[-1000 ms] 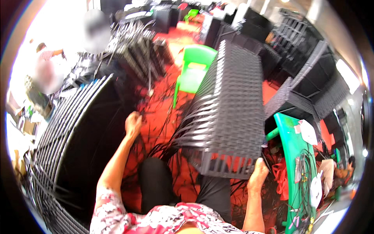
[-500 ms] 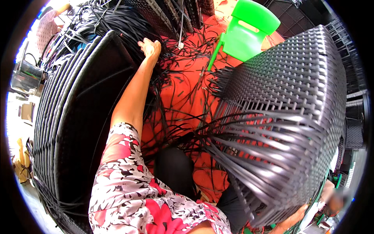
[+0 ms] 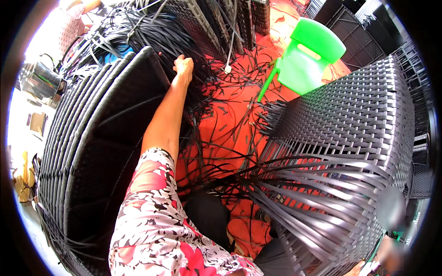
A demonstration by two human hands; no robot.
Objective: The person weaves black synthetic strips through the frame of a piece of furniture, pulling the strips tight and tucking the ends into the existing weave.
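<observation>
My left hand (image 3: 183, 68) reaches forward to a thick bundle of black plastic strips (image 3: 159, 34). Its fingers are curled closed at the bundle's near edge; whatever they hold is too small to make out. On the right stands a half-woven black wicker panel (image 3: 340, 110), its upper part closely plaited. Long loose strips (image 3: 294, 172) fan out from its lower part toward the middle. Only a sliver of my right hand (image 3: 355, 268) shows at the bottom edge, below the panel, its fingers mostly hidden.
A stack of black woven pieces (image 3: 69, 156) stands on the left. A green plastic chair (image 3: 315, 50) is ahead, on a red floor (image 3: 225, 122) strewn with strip offcuts. More woven frames (image 3: 202, 27) stand at the back, and a metal pot (image 3: 41, 83) is far left.
The fingers of my left hand have gone from spread to curled at the bundle. The view has shifted, and my right hand now shows less at the bottom edge.
</observation>
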